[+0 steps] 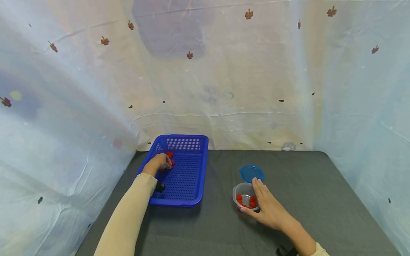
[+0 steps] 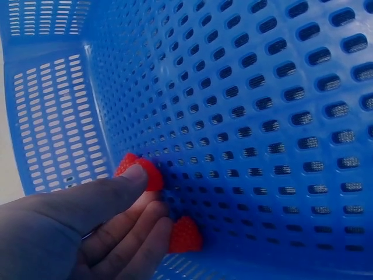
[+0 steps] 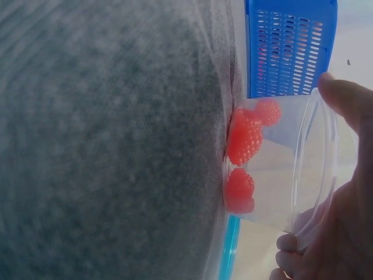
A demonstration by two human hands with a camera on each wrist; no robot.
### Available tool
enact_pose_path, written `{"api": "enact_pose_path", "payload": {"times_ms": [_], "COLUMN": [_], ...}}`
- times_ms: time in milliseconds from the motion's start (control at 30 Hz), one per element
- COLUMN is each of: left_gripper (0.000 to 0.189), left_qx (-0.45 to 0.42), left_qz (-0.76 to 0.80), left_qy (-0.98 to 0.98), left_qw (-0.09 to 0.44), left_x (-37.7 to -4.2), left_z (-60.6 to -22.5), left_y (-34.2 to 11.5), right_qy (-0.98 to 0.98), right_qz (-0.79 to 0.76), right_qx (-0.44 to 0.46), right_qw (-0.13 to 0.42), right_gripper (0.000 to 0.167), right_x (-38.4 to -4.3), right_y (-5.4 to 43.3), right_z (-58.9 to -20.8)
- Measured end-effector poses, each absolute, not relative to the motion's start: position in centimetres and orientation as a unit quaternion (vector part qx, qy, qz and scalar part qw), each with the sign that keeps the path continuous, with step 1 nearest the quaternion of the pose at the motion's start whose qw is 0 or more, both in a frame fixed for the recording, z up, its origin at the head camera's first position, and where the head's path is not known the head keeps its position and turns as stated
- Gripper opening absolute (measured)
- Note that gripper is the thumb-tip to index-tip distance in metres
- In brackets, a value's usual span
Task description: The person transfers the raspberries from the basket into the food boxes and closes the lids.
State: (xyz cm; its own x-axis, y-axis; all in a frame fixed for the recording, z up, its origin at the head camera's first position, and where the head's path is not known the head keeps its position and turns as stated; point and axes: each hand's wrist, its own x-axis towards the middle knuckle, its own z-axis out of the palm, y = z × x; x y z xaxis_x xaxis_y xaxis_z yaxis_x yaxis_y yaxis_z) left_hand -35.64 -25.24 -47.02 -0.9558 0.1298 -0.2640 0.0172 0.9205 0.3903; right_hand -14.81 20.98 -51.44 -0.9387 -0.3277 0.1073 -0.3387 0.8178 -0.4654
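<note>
My left hand (image 1: 159, 162) reaches into a blue perforated basket (image 1: 204, 170). In the left wrist view, its thumb and fingers pinch a red raspberry (image 2: 153, 176). Another raspberry (image 2: 125, 163) sits right behind that one, and one more raspberry (image 2: 185, 235) lies by the fingertips. On the right, my right hand (image 1: 270, 210) holds a clear plastic container (image 1: 236, 192) by its rim, thumb on one side and fingers on the other. Several raspberries (image 3: 245, 137) rest on the container's bottom, seen through its wall.
A blue lid (image 1: 251, 173) lies on the dark grey table (image 1: 217, 227), just behind the container. The basket stands at the table's left. Patterned curtains (image 1: 224, 81) hang behind the table and along both sides.
</note>
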Motion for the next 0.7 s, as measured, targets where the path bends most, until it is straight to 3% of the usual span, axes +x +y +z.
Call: {"api": "enact_pose_path", "payload": {"times_ms": [700], "left_gripper": [0.008], "left_qx": [0.124], "left_qz": [0.209], "left_qy": [0.964], "left_qw": [0.105], "left_x": [-33.8], "left_z": [-44.0], "left_y": [-22.9], "right_qy": [-0.954], "right_qz": [0.243], "right_qx": [0.176], "right_qw": [0.009], "right_gripper": [0.119], "right_x": [-14.8], "right_y": [20.8], "right_z": [-51.2]}}
